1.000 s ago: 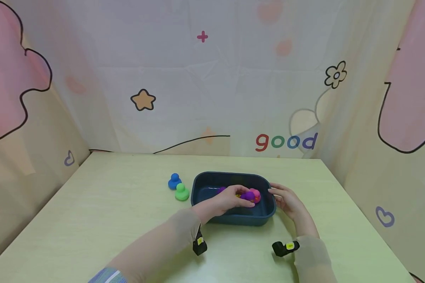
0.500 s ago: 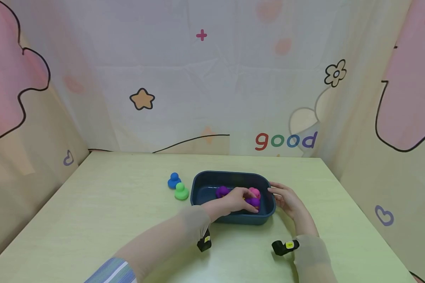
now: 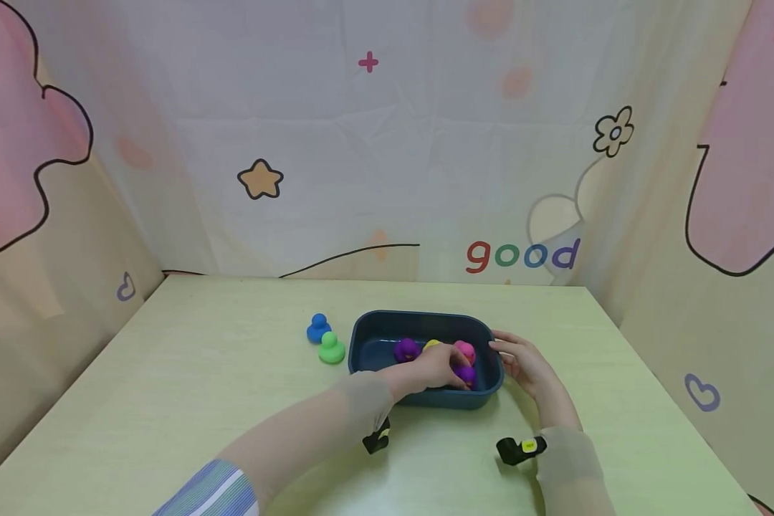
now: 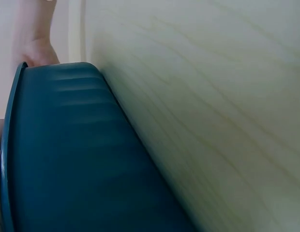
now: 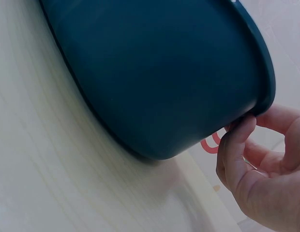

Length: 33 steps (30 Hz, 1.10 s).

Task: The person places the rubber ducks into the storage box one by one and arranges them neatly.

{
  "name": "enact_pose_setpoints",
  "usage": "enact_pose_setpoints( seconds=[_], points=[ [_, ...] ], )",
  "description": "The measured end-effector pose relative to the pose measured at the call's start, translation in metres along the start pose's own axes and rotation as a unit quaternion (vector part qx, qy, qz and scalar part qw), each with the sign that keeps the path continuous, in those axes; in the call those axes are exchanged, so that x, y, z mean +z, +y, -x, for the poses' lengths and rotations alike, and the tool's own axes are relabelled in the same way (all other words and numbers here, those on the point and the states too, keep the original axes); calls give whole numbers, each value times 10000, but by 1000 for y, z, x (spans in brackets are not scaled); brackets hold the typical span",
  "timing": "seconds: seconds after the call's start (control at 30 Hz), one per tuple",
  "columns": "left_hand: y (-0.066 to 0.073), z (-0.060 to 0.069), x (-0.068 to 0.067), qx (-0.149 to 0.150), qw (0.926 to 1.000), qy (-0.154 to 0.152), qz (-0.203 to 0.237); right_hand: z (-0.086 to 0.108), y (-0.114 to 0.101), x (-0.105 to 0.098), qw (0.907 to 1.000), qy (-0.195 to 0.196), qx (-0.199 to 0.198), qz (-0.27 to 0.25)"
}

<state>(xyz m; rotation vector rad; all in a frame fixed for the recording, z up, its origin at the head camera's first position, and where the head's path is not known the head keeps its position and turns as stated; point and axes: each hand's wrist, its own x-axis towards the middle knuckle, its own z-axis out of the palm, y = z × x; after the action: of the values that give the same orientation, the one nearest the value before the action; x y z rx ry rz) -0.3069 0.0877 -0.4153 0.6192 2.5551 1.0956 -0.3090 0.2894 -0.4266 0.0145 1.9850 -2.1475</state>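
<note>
In the head view a dark blue bin [image 3: 426, 399] holds small duck-like toys: a purple one [image 3: 406, 350] at left, a partly covered yellow one [image 3: 431, 344], a pink one [image 3: 465, 351] and a second purple one [image 3: 466, 375] at right. My left hand [image 3: 435, 367] reaches over the bin's near rim, thumb and fingers around the right purple toy. My right hand [image 3: 522, 362] touches the bin's right end; the right wrist view shows its fingertips at the rim, the hand [image 5: 271, 169] outside the bin. The left wrist view shows mostly the bin's outer wall [image 4: 82, 145].
A blue toy [image 3: 319, 329] and a green toy [image 3: 332, 349] stand on the table [image 3: 219, 344] left of the bin. A printed curtain [image 3: 335, 143] rises behind the table and at both sides.
My left hand has moved slightly right and toward the near side of the bin with the purple toy. The left purple toy and the yellow one show more. My right hand has stayed at the rim.
</note>
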Motion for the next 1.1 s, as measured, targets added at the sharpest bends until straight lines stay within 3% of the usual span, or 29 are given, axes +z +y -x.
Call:
enact_pose_setpoints(
  seconds=[0.23,0.43,0.73,0.93,1.1],
  points=[
    [1,-4,2,44,9993,-82,-372,0,-2,-2,10000,10,14,-7],
    [0,-4,3,-72,9995,-167,-269,2,-3,-1,10000,-28,34,0],
    [-3,0,1,104,9994,-320,-52,1,0,-3,9999,12,62,122],
    [-2,5,-8,148,9972,-443,-589,-1,1,-2,9999,61,88,123],
    [-2,11,-24,73,9974,-560,-440,-1,1,-1,9999,81,84,112]
  ],
)
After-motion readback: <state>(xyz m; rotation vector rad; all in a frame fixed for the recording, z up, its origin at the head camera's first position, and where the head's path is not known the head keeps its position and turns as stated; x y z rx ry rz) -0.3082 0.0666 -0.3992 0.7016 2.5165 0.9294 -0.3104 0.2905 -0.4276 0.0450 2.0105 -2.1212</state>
